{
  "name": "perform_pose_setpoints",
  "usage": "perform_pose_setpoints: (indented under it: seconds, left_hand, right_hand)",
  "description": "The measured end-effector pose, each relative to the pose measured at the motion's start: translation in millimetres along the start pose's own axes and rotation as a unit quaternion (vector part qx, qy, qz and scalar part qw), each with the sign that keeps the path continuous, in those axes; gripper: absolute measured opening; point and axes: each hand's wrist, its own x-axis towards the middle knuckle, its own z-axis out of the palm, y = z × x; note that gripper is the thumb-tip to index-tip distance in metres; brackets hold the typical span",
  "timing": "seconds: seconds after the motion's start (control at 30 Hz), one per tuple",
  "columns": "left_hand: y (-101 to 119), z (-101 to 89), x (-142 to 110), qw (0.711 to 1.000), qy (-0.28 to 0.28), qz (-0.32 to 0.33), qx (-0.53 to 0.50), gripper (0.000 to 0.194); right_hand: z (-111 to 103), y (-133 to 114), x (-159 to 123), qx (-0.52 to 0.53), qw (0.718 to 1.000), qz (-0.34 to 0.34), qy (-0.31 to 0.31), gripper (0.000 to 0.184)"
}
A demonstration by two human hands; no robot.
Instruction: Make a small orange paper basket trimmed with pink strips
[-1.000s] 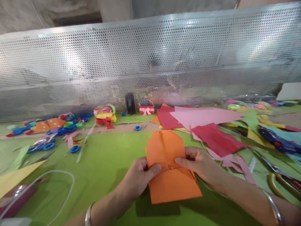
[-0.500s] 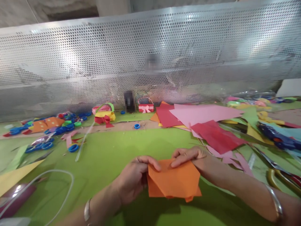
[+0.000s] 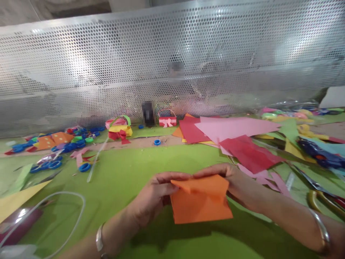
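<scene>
A folded piece of orange paper (image 3: 202,205) is held up above the green tabletop (image 3: 126,169), right of centre near the front. My left hand (image 3: 159,190) pinches its upper left corner, thumb in front and fingers along the back edge. Behind the top edge, my right hand (image 3: 223,172) grips the upper right side; its thumb and some fingertips are hidden by the paper. The top flap bulges and lifts a little, while the lower part hangs flat.
Red paper (image 3: 250,153) and pink paper (image 3: 234,127) lie beyond my right hand. Scissors (image 3: 320,194) and a dark blue glue gun (image 3: 320,153) rest at the right. Small paper baskets (image 3: 167,120) stand along a perforated metal panel (image 3: 151,61). A white cord (image 3: 81,201) loops at the left.
The orange paper's front flap has been lifted toward the top, showing a flat lower face. My left fingers have slid along the top edge, and my right fingers have moved behind it.
</scene>
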Motion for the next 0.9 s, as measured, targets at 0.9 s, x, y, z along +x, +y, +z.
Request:
perform_pose_setpoints:
  seconds: [0.9]
  left_hand:
    - [-10.8, -2.1, 8.0, 0.941, 0.031, 0.102, 0.321, 0.02]
  right_hand:
    - [-2.5, 2.3, 1.5, -0.364, 0.924, -0.093, 0.076, 0.013]
